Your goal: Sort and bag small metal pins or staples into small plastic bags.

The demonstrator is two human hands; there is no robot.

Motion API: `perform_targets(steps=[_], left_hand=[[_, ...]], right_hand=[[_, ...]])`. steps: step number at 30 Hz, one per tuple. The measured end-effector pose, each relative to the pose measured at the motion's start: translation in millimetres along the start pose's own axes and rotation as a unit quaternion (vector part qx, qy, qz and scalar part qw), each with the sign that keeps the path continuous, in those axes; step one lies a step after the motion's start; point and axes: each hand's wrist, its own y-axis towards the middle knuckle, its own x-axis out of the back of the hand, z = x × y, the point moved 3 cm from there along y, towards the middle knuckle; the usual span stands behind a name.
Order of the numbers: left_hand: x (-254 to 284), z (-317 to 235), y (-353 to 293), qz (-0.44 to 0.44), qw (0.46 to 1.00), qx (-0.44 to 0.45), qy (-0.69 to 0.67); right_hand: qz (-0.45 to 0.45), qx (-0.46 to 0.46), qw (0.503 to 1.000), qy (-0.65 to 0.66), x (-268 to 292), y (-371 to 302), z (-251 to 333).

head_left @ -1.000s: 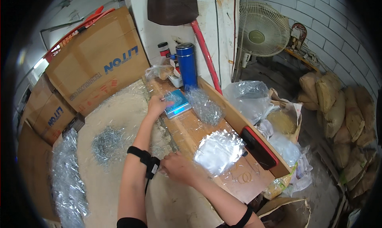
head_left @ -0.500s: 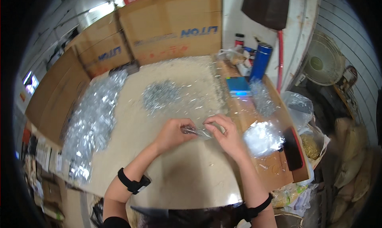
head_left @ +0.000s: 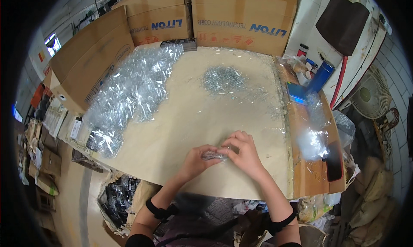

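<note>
The left hand (head_left: 198, 161), at the square blue scale (head_left: 297, 92) a second ago, now clamps a small clear-plastic packet (head_left: 213, 155) over the beige tabletop (head_left: 180, 122); the right hand (head_left: 244, 154) meets it, its grip unclear, occupying both.

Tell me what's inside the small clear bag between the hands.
Silvery-grey bits seem to show through the clear bag, too small to identify. The left hand and right hand cover parts of it, hiding whatever lies there.
</note>
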Motion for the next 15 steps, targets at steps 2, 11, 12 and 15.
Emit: perform_targets(steps=[2, 11, 12, 15], left_hand=[[9, 3, -15, -0.008, 1.0, -0.005, 0.018], [28, 7, -37, -0.061, 0.998, -0.014, 0.029], [29, 9, -39, -0.067, 0.997, -0.018, 0.017], [29, 5, -42, -0.083, 0.996, -0.038, -0.012]], right_hand=[[0.084, 0.007, 0.996, -0.03, -16, -4, 11], [-0.061, 0.058, 0.993, -0.085, -45, -8, 51], [-0.09, 0.059, 0.989, -0.097, -48, -8, 57], [-0.074, 0.052, 0.992, -0.086, -52, -7, 59]])
